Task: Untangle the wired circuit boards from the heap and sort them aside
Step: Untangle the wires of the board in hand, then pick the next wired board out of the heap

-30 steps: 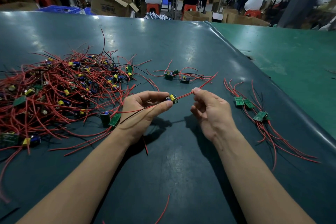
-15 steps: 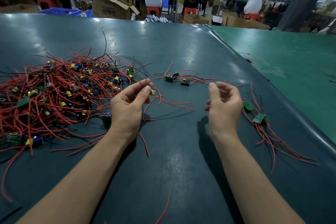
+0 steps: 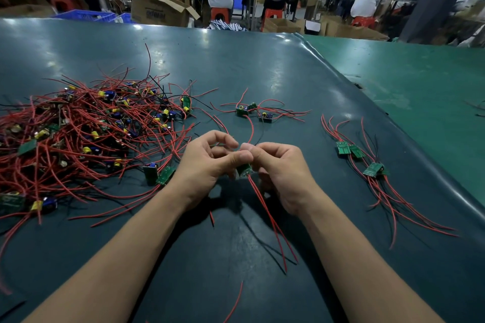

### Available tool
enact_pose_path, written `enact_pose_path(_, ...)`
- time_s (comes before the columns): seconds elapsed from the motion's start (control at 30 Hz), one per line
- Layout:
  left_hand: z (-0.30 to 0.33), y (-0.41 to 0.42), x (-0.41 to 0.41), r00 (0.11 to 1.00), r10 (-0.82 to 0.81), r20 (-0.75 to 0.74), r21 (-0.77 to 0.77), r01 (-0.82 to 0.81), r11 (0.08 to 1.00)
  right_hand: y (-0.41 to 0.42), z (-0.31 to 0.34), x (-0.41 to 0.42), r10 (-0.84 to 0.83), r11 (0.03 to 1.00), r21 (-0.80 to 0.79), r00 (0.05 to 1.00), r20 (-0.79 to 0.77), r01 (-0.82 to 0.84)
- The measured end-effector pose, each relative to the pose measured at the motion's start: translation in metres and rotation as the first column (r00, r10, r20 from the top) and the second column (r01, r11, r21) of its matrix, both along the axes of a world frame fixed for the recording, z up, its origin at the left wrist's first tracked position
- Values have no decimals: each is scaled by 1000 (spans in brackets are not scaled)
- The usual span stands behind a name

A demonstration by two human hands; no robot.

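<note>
Both forearms bare, reaching fwd from bottom corners, converging at centre. L hand (image 3: 207, 162) palm-down-ish, fingers curled, thumb extended to the right w/ tip touching R hand's fingertips. R hand (image 3: 282, 168) back to camera, fingers curled in toward L. Both in a pinch grip on same small item between them, raised off tabletop (image 3: 262, 65).

The hands, apart half a second ago, now meet: the left hand (image 3: 207, 162) and right hand (image 3: 280, 168) together pinch a small green circuit board (image 3: 244, 169), whose red wires (image 3: 270, 220) now trail toward the viewer, seemingly lifted off the table (image 3: 262, 65).
</note>
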State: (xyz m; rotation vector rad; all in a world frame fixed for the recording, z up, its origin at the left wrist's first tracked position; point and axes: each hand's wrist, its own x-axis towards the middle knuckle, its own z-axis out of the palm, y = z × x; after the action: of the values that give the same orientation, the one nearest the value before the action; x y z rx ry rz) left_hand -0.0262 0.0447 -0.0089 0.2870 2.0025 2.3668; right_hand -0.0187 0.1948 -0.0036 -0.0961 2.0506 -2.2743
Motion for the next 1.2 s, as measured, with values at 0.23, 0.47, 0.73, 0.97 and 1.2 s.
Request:
enact_pose_path(0.23,1,2,3,977,-175,121,150,156,976,3,4,-3,-66,977,-196,995,80,80)
enact_pose_path(0.47,-1,1,3,978,-182,103,147,166,975,2,-1,-5,-113,984,-127,987,118,128)
enact_pose_path(0.73,1,3,8,989,-139,41,-49,141,989,13,1,-7,-35,993,-105,990,140,50)
enact_pose_path(0.97,2,1,7,984,-154,86,-28,157,987,27,9,-18,-311,862,-351,928,203,366)
enact_pose_path(1.2,3,-1,7,978,-197,71,-37,200,979,38,13,-18,-36,744,-613,932,360,265)
